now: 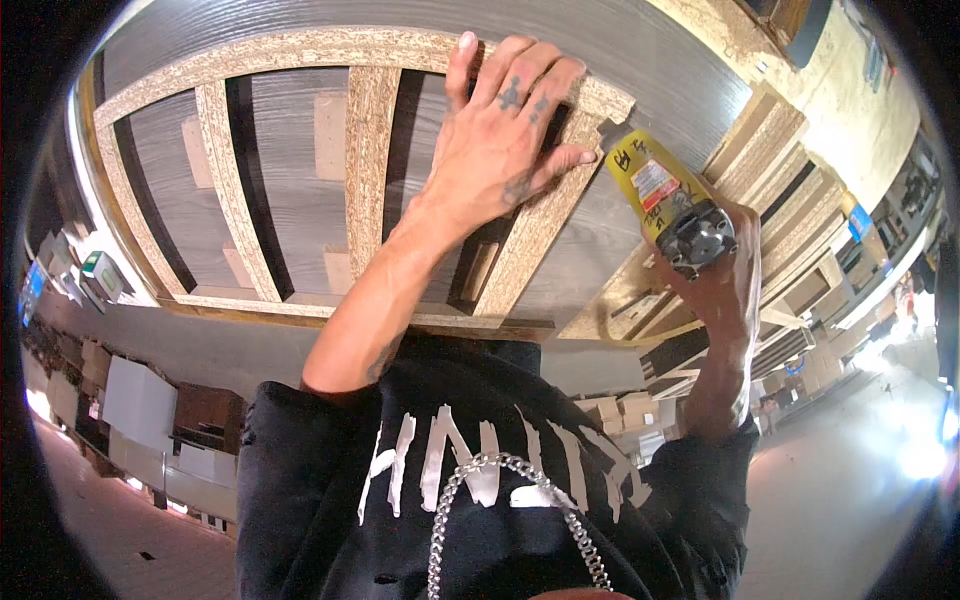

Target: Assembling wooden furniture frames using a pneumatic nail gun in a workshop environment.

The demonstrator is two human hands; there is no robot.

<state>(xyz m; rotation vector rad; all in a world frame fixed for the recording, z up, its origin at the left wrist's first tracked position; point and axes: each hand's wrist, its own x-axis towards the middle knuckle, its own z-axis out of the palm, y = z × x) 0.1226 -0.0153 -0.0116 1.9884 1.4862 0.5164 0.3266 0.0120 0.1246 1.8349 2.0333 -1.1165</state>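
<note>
A ladder-like particle-board frame point(370, 160) lies over a dark grey wood-grain surface point(440, 130). Near its far right corner, my left hand point(495, 150) grips the far rail, fingers bent over it and thumb stretched to the end strip. My right hand point(738, 250) is closed round a yellow and black staple gun point(640, 180), its handle mostly hidden behind the tool. The gun's nose comes right up to that corner, beside my left thumb; whether it touches the wood I cannot tell.
Right of the frame are stacked particle-board strips point(790, 190) and more slatted frames point(640, 290). Small light boards point(331, 135) show in the frame's gaps. Boxes and panels point(140, 400) stand at the lower left. A pale board surface point(850, 110) lies at the far right.
</note>
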